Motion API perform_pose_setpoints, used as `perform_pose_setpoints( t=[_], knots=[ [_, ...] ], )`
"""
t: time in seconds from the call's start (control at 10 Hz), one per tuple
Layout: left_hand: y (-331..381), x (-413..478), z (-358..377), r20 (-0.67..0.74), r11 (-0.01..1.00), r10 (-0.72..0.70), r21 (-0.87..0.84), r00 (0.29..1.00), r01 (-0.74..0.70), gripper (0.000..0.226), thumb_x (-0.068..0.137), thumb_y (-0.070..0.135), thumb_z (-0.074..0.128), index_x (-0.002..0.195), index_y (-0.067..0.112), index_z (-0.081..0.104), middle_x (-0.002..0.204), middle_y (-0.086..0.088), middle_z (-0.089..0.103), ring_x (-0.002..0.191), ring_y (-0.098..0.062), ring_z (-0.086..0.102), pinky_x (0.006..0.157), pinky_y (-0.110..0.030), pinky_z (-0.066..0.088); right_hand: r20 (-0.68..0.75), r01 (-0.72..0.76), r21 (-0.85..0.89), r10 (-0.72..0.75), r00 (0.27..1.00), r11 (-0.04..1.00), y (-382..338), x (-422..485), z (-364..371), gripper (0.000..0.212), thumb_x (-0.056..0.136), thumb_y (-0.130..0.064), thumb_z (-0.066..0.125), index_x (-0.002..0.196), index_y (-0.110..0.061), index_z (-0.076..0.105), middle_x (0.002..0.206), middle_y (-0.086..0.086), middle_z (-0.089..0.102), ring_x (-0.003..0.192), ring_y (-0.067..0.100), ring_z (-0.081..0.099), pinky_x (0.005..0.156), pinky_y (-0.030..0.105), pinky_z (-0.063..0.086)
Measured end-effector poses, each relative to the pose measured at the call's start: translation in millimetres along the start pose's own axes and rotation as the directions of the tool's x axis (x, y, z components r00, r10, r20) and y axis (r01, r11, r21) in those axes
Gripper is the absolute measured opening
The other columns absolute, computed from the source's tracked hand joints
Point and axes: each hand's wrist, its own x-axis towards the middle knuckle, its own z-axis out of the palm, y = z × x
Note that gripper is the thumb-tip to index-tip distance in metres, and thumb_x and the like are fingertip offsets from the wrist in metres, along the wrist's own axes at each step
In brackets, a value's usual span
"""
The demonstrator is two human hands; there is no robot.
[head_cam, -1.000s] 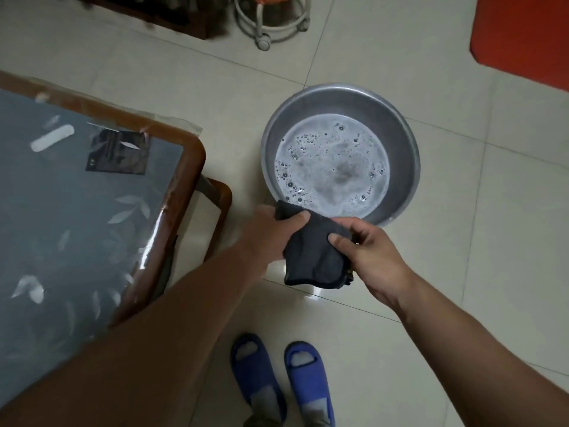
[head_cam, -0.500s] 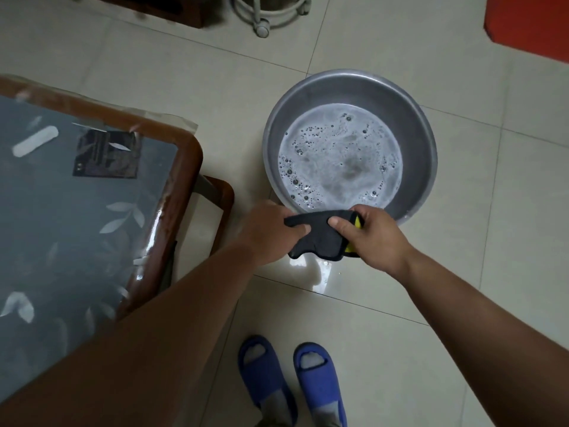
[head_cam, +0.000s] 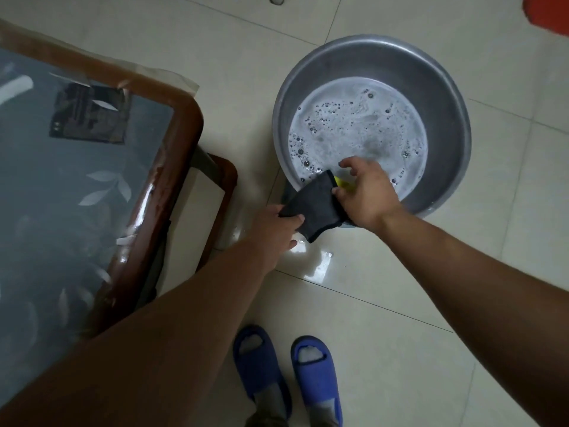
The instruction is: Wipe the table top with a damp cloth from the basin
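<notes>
A dark grey cloth (head_cam: 312, 208) with a yellow part showing at its far end is stretched between my two hands over the near rim of the metal basin (head_cam: 443, 78). My left hand (head_cam: 274, 231) pinches its near corner above the floor. My right hand (head_cam: 365, 192) grips the far end over the soapy water, with the forefinger lifted. The table (head_cam: 181, 149), with a brown wooden rim and a grey leaf-patterned top under clear film, stands to the left of the basin.
A wet patch (head_cam: 317, 263) shines on the tiled floor below the cloth. My feet in blue slippers (head_cam: 289, 374) stand at the bottom centre. A red object (head_cam: 548, 10) lies at the top right corner. A lower wooden rail (head_cam: 224, 192) sticks out beside the table.
The cloth has moved from in front of the basin up over its near rim, and it is now spread out between my hands. The view has come closer to the basin.
</notes>
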Motion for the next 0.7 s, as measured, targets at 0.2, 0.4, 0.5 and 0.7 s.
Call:
perform_pose_setpoints(
  t=[0.2, 0.4, 0.5, 0.7],
  knots=[
    [-1, 4, 3, -0.182, 0.915, 0.284, 0.344, 0.941, -0.21, 0.031, 0.074, 0.033, 0.078, 0.086, 0.008, 0.063, 0.079, -0.009, 0.068, 0.072, -0.024, 0.068, 0.064, -0.035, 0.058, -0.084, 0.252, -0.169, -0.269, 0.959, 0.953, 2, -32, 22, 0.036, 0.089, -0.043, 0.056, 0.11, -0.018, 0.07, 0.113, 0.007, 0.063, 0.11, 0.034, 0.053, 0.094, 0.046, 0.045],
    [-6, 5, 6, -0.042, 0.997, 0.057, 0.058, 0.997, -0.055, 0.033, 0.084, 0.018, 0.078, 0.111, 0.006, 0.063, 0.111, -0.016, 0.069, 0.085, -0.021, 0.07, 0.07, -0.035, 0.062, 0.055, 0.219, -0.259, -0.212, 0.976, 0.941, 6, -33, 32, 0.052, 0.09, -0.04, 0.065, 0.135, -0.017, 0.054, 0.128, 0.007, 0.062, 0.12, 0.032, 0.052, 0.099, 0.044, 0.038],
    [-2, 8, 5, -0.102, 0.96, 0.133, 0.261, 0.986, -0.102, 0.041, 0.078, 0.027, 0.082, 0.109, 0.009, 0.062, 0.107, -0.012, 0.068, 0.097, -0.027, 0.068, 0.087, -0.047, 0.059, 0.085, 0.216, -0.286, -0.2, 0.976, 0.934, 0, -31, 34, 0.049, 0.09, -0.035, 0.063, 0.135, -0.017, 0.051, 0.127, 0.008, 0.06, 0.12, 0.032, 0.051, 0.099, 0.043, 0.037],
    [1, -15, -4, -0.126, 0.931, 0.157, 0.35, 0.979, -0.105, 0.048, 0.08, 0.026, 0.079, 0.121, 0.015, 0.055, 0.112, -0.007, 0.062, 0.098, -0.028, 0.067, 0.088, -0.044, 0.058, 0.005, 0.142, -0.173, -0.143, 0.99, 0.975, -3, -39, 22, 0.052, 0.086, -0.033, 0.07, 0.134, -0.018, 0.056, 0.13, 0.007, 0.06, 0.123, 0.032, 0.049, 0.103, 0.044, 0.041]
  ],
)
